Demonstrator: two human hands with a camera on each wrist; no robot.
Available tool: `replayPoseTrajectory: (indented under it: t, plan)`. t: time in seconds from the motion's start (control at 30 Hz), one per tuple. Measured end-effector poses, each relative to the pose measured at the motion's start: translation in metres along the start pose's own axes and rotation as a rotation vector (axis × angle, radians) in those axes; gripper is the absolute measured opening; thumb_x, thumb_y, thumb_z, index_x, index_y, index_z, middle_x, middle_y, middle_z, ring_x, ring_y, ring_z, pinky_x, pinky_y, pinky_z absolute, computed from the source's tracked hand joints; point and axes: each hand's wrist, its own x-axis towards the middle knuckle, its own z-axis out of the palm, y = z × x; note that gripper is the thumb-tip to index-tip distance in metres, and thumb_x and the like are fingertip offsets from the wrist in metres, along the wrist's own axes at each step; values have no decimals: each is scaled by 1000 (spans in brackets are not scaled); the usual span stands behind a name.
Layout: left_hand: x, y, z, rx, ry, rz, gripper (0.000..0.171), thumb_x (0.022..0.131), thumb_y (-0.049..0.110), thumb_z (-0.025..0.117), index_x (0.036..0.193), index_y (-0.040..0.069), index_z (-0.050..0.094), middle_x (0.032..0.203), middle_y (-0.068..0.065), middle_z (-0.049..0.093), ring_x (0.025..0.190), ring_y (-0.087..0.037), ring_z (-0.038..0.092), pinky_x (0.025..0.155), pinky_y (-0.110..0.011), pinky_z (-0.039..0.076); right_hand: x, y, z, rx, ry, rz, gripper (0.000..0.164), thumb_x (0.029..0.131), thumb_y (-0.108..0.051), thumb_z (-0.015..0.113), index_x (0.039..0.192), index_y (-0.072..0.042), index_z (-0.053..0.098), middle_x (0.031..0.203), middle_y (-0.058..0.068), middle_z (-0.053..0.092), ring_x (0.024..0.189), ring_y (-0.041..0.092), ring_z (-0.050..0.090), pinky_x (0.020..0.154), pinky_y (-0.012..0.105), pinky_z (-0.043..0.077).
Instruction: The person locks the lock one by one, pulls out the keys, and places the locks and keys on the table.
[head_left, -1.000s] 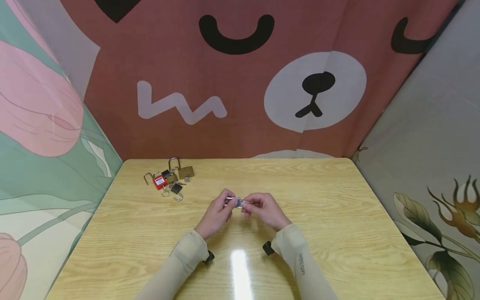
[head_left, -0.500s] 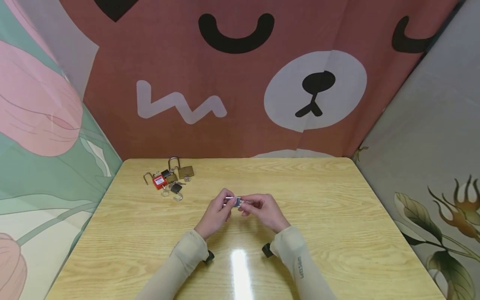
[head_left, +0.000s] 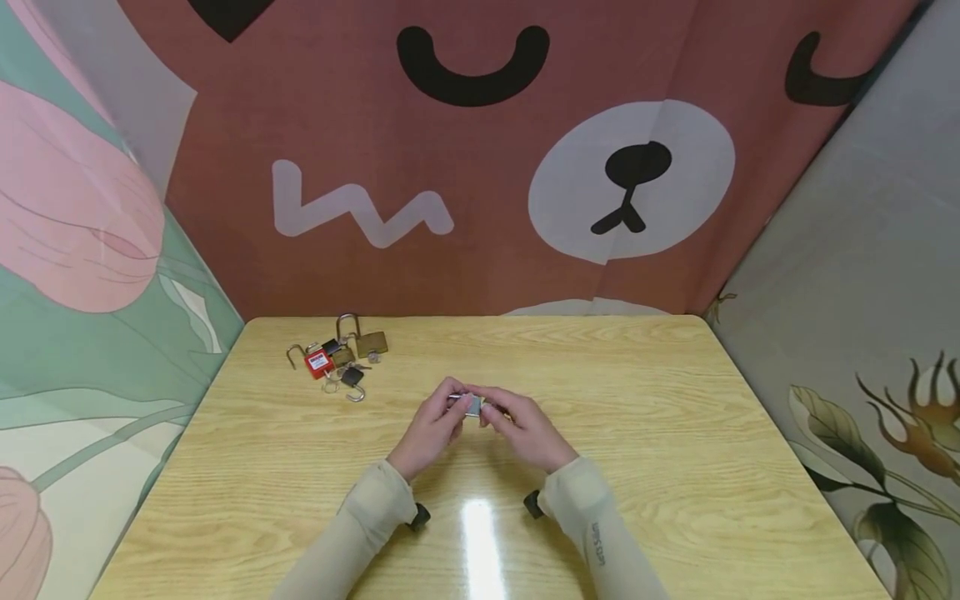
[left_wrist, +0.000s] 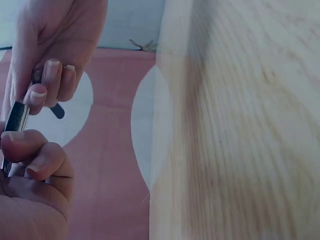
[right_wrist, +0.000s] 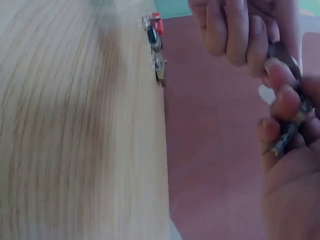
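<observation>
Just above the middle of the table, my left hand [head_left: 431, 421] grips a small silver padlock [head_left: 474, 406] by its shackle side, thumb on the body. In the left wrist view the padlock [left_wrist: 16, 117] shows edge-on between the fingertips of both hands. My right hand [head_left: 528, 425] meets its other end, thumb and forefinger close together there, with the forefinger reaching to the left fingers. Seen from the right wrist, dark metal pieces that look like keys [right_wrist: 287, 137] sit in the curled right fingers, blurred and partly covered.
At the table's back left lies a group of padlocks: a red one [head_left: 318, 362], a large brass one [head_left: 372, 344], a small black one [head_left: 352, 377] and others, several with open shackles, plus loose keys and rings. A patterned cloth [head_left: 480, 275] hangs behind the wooden table [head_left: 637, 400].
My right hand has shifted slightly left and its forefinger now reaches the left fingers. The padlock has turned a little in the grip. My left hand stays nearly in place.
</observation>
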Motion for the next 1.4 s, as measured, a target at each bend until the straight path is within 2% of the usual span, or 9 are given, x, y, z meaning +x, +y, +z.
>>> replayPoseTrajectory:
  t: [0.13,0.3,0.43,0.57,0.67,0.83,1.1,1.27,1.4]
  plan:
    - [0,4,2,-2,28,18,25,113,28,44,116,5,51,74,-4,51,54,-7,39,49,-20,33,1,-4,6,-42,14,-28,44,114,-25,41,156,-16,46,133,2,64,98,17,60,85,32,53]
    - [-1,7,3,16,61,-22,26,114,30,40,118,7,50,73,-6,48,58,-9,41,53,-21,35,3,-3,14,-172,50,-37,45,111,-29,50,155,-19,47,109,-7,59,89,7,55,78,27,53]
    - [-3,7,3,-81,85,-74,30,115,32,29,124,8,44,74,-4,46,58,-13,41,54,-22,36,4,-2,19,-242,124,-88,38,107,-19,59,145,-16,55,107,-4,62,84,7,54,72,24,52]
    - [-4,5,3,-172,108,-50,31,115,30,26,120,5,43,78,-7,51,60,-14,48,55,-26,41,3,-2,21,-236,196,-100,34,104,-12,62,138,-10,58,110,1,67,80,7,55,67,23,52]
    - [-5,6,-1,-137,112,-49,35,115,30,31,108,2,49,75,-6,51,60,-13,48,54,-26,43,2,-1,21,-222,216,-99,32,105,-12,62,137,-9,59,106,0,66,76,6,52,64,22,50]
    - [-3,9,-6,27,127,-62,37,114,30,38,89,5,49,67,0,42,57,-11,39,52,-22,34,2,-1,19,-220,201,-112,31,105,-14,61,136,-10,59,106,-1,66,79,6,54,65,21,51]
    - [-3,12,-5,207,140,18,33,115,26,37,86,14,48,62,3,39,55,-10,35,53,-23,32,2,-6,14,-235,187,-158,31,104,-15,63,134,-9,62,102,-3,64,75,5,51,62,21,50]
    - [-5,11,-3,194,125,23,34,115,23,36,86,10,48,62,3,40,54,-8,36,52,-23,33,1,-7,12,-241,159,-170,31,104,-14,63,134,-8,62,99,-2,62,72,3,49,60,20,49]
    - [-7,10,-1,248,119,55,33,115,23,35,88,8,48,64,5,39,56,-6,35,53,-23,33,1,-9,11,-254,137,-175,32,104,-15,63,136,-8,63,96,-4,60,71,2,48,60,19,49]
